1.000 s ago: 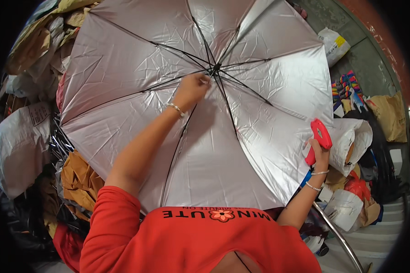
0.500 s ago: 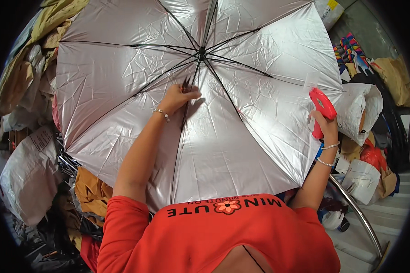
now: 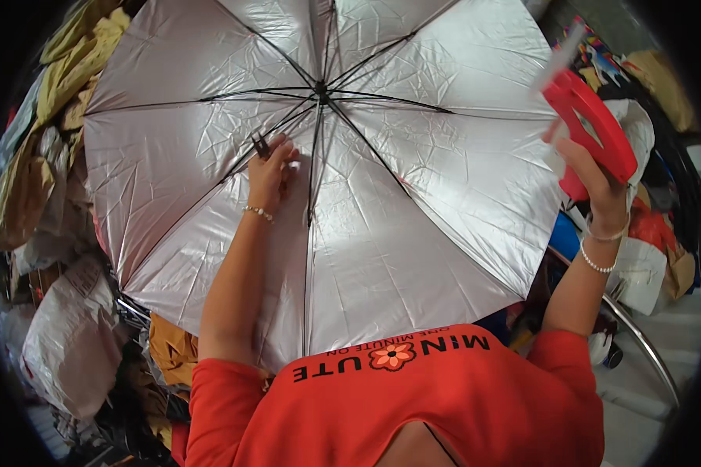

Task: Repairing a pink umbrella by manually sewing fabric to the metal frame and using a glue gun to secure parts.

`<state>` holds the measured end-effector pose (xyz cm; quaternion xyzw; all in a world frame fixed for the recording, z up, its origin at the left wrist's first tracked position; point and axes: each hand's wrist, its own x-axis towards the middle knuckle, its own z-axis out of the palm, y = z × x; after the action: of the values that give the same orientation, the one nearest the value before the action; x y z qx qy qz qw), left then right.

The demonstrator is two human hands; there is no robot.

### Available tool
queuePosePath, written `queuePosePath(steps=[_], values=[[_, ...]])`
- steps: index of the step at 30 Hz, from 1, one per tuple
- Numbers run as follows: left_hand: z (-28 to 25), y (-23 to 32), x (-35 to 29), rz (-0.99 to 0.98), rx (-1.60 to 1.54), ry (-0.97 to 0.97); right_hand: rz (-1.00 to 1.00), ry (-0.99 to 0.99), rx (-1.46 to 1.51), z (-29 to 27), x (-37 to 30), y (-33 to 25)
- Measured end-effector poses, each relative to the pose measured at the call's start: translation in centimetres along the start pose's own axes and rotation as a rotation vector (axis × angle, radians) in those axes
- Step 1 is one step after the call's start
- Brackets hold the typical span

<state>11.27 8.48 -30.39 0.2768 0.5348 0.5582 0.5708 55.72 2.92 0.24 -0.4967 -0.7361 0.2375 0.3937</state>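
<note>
Many bags (image 3: 62, 350) crowd behind silver umbrella (image 3: 413, 233); right hand (image 3: 592, 175) grips red tool (image 3: 592, 132)

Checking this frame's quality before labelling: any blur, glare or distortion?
Head view: red tape dispenser in the right hand is motion-smeared; silver umbrella shows soft sheen, no blown-out glare; left hand is sharp; fisheye darkens the rim.

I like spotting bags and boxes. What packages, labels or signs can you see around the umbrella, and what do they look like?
White plastic bag: lower left of the umbrella, crumpled and bulging.
Yellow wrapped bundles: upper left, stacked, soft.
White bags: right, below the right hand, lumpy.
Printed lettering with an orange flower: on the red shirt, bottom centre, black.
No screens or signs visible.
</note>
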Motion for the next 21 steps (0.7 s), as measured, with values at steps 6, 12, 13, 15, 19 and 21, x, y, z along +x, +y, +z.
queuePosePath(steps=[6,12,13,15,19,21], values=[[2.2,0.1,-4.6,0.144,0.508,-0.166,0.022,-0.491,0.367,9.8,2.9,2.2],[2.6,-2.6,-3.8,0.208,0.508,-0.035,0.865,-0.457,1.007,27.9,0.3,10.0],[3.1,-2.3,-3.7,0.22,0.478,-0.011,0.91,-0.416,1.072,29.6,-0.5,11.2],[3.4,-2.2,-3.4,0.215,0.454,0.018,1.005,-0.332,1.197,32.0,-1.4,12.7],[3.5,-2.9,-2.3,0.274,0.472,-0.001,1.079,-0.306,1.508,35.8,-1.6,12.9],[3.8,-3.0,-2.2,0.3,0.43,0.032,1.1,-0.239,1.505,36.8,-1.2,13.1]])
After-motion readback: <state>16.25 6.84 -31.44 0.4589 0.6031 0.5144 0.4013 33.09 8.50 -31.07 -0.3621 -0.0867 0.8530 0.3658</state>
